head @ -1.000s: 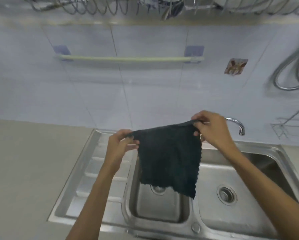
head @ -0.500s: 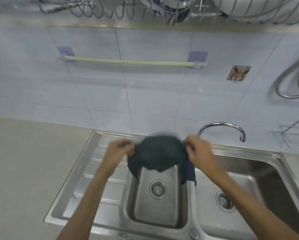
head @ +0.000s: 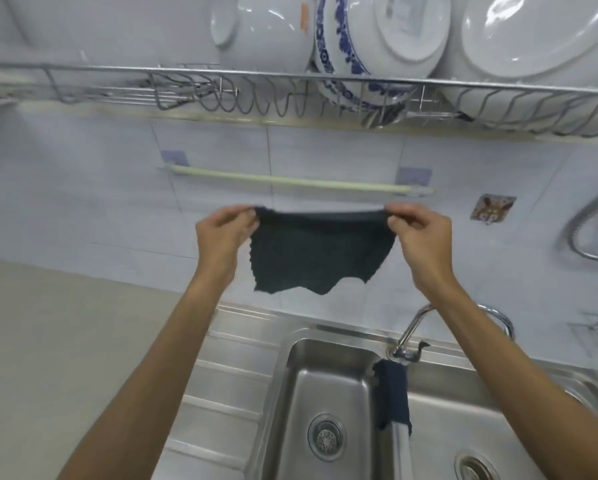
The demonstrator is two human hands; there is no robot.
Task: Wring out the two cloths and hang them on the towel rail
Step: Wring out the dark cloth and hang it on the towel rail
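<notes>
I hold a dark green cloth (head: 316, 252) stretched flat by its top corners in front of the tiled wall. My left hand (head: 223, 237) pinches its left corner and my right hand (head: 420, 237) pinches its right corner. The cloth's top edge hangs just below the pale towel rail (head: 290, 181), which is bare. A second, dark blue cloth (head: 394, 393) lies draped over the divider between the two sink basins, below the tap.
A steel double sink (head: 328, 403) with a curved tap (head: 415, 327) sits below. A wire dish rack (head: 290, 95) holding plates and bowls hangs above the rail. A beige counter (head: 65, 341) lies to the left, a hose (head: 588, 233) at the right.
Both hands have lifted the dark green cloth from over the sink up toward the rail and pulled it wide again. The view tilted upward, showing the dishes.
</notes>
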